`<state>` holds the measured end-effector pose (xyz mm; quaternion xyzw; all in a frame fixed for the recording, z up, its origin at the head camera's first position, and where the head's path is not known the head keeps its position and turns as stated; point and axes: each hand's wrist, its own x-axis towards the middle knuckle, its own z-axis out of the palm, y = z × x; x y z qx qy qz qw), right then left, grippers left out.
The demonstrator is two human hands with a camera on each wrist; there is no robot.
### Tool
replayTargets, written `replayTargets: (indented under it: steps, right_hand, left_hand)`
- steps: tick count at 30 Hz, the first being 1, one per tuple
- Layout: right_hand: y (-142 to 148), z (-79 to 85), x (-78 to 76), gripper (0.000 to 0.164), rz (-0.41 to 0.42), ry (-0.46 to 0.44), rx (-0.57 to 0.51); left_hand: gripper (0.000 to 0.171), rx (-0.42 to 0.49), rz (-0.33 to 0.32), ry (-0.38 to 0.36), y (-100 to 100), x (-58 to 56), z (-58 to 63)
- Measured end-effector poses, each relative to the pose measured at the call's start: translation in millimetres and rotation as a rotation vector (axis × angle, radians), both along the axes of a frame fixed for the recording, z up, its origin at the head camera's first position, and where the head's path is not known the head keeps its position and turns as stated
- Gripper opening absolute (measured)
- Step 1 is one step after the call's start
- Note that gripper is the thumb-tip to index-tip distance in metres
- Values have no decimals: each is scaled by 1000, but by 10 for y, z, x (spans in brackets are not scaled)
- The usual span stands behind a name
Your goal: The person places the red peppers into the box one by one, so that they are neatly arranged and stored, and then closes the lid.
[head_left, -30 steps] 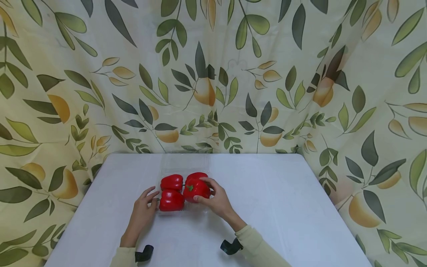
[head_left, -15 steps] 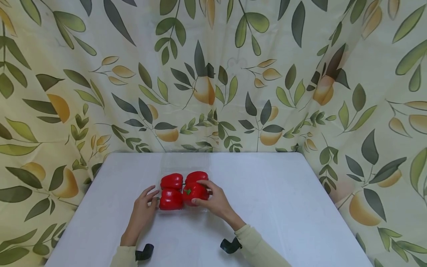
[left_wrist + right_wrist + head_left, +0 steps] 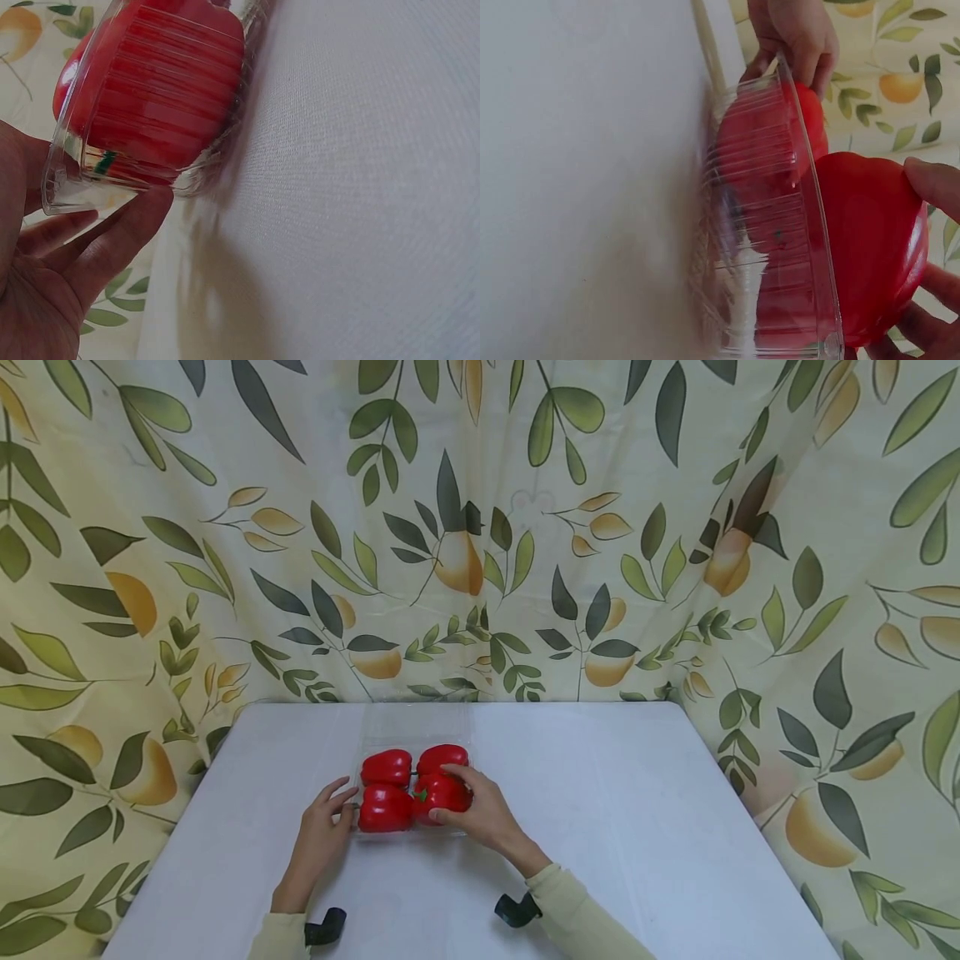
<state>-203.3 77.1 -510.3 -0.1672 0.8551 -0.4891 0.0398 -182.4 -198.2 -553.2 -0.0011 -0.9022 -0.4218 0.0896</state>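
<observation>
My right hand (image 3: pixel 487 810) holds a red bell pepper (image 3: pixel 444 798) with a green stem, thumb on the near side and fingers over the far side. In the right wrist view this bell pepper (image 3: pixel 870 244) sits at and above the rim of a clear plastic container (image 3: pixel 780 225). Two red bell peppers lie in the container's left half, the front one (image 3: pixel 386 808) and the back one (image 3: pixel 386 767); another (image 3: pixel 442 758) lies at back right. My left hand (image 3: pixel 322 835) touches the container's left side with extended fingers; in the left wrist view a fingertip (image 3: pixel 159 199) meets the ribbed wall.
The container's clear lid (image 3: pixel 416 723) lies folded back toward the far edge of the white table (image 3: pixel 600 827). A leaf-and-fruit patterned curtain (image 3: pixel 525 568) hangs behind and at both sides. Black wrist mounts (image 3: pixel 517 910) stick out near both sleeves.
My right hand has moved the held bell pepper slightly down and toward me, showing more of the back right one. The left hand stays at the container's side.
</observation>
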Motion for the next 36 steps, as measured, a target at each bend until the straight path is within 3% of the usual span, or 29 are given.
replayTargets:
  steps: [9, 18, 30, 36]
  right_hand:
    - [-3, -31, -21, 63, -9, -18, 1]
    - [-55, -97, -9, 67, -13, 76, 115]
    - [-95, -134, -22, 66, -42, 152, 230]
    - [-90, -140, -17, 66, -15, 155, 243]
  left_hand:
    - [32, -3, 13, 19, -3, 11, -11]
    - [33, 1, -3, 3, -25, 21, -1]
    - [33, 22, -12, 8, -2, -29, -7]
    - [32, 21, -5, 5, -4, -27, -20]
